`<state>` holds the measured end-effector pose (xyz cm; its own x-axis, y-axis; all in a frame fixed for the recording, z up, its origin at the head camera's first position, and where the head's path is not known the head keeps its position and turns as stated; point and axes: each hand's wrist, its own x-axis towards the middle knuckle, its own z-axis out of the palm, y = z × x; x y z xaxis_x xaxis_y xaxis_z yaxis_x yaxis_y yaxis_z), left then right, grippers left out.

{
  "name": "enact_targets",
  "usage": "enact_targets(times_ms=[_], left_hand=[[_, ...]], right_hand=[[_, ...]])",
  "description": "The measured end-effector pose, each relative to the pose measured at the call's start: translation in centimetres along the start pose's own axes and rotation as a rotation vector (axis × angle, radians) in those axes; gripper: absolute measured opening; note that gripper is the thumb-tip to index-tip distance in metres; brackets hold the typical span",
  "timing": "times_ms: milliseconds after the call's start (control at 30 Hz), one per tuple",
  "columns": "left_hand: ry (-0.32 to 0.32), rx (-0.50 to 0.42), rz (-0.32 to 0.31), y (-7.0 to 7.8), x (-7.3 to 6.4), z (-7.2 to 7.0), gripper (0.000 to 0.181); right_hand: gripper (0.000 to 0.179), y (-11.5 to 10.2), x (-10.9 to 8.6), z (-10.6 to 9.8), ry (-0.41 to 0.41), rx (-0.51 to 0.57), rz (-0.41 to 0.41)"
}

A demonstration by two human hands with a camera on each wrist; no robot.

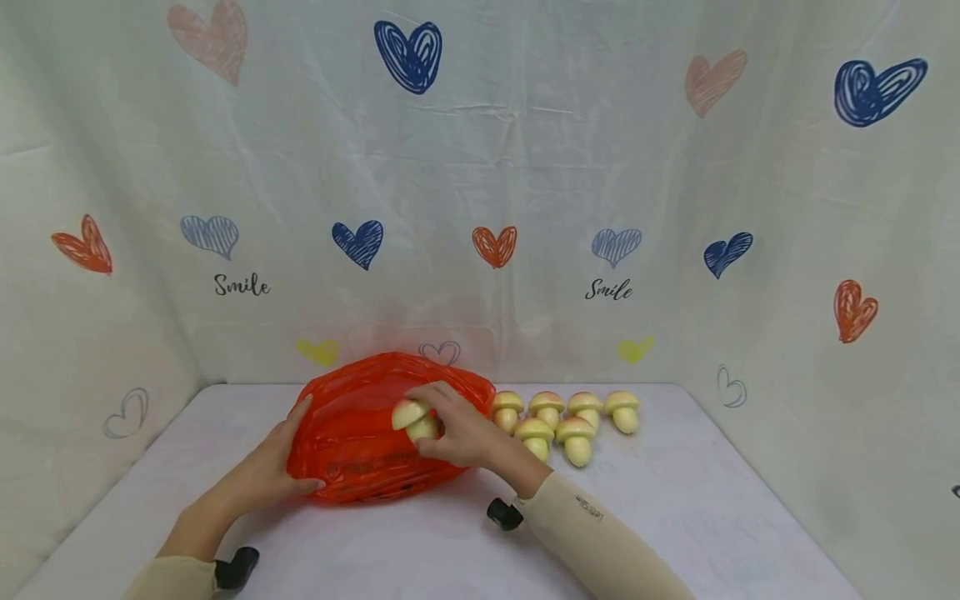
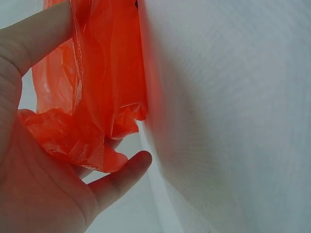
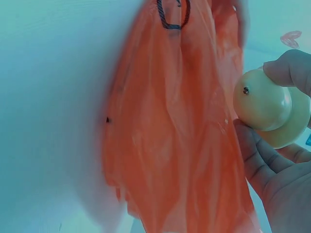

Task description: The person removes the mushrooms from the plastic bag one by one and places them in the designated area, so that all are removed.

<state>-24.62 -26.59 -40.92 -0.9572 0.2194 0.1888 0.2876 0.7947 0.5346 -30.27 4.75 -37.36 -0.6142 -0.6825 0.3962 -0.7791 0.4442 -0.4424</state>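
Note:
A red plastic bag (image 1: 360,442) lies on the table with its mouth spread wide. At its left end is my left hand (image 1: 273,462), thumb and fingers spread around the bag's edge. Crumpled film of the bag (image 2: 73,136) rests against the palm in the left wrist view, where the thumb's tip is hidden by the film and one finger sticks out straight. Over the bag's mouth my right hand (image 1: 461,429) pinches a pale yellow toy mushroom (image 1: 410,415) between thumb and fingers. The right wrist view shows the mushroom's rounded stem end (image 3: 262,99) with a small dark spot, beside the bag.
Several similar toy mushrooms (image 1: 577,442), some with reddish cap tops, stand in two rows right of the bag. Behind the table (image 1: 675,517) hangs a white curtain (image 1: 540,192) printed with hearts. A black wrist device (image 1: 504,514) sits under the right wrist.

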Motion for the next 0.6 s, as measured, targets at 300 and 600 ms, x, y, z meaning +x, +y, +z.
enact_targets(times_ms=[300,600], left_hand=[[-0.002,0.004,0.014,0.0,0.1,0.0,0.123],[0.003,0.013,0.029,0.0,-0.1,-0.1,0.124]], right_hand=[[0.058,0.5,-1.5,-2.0,0.052,0.014,0.009],[0.06,1.6,-3.1,-3.2,0.086,0.039,0.066]])
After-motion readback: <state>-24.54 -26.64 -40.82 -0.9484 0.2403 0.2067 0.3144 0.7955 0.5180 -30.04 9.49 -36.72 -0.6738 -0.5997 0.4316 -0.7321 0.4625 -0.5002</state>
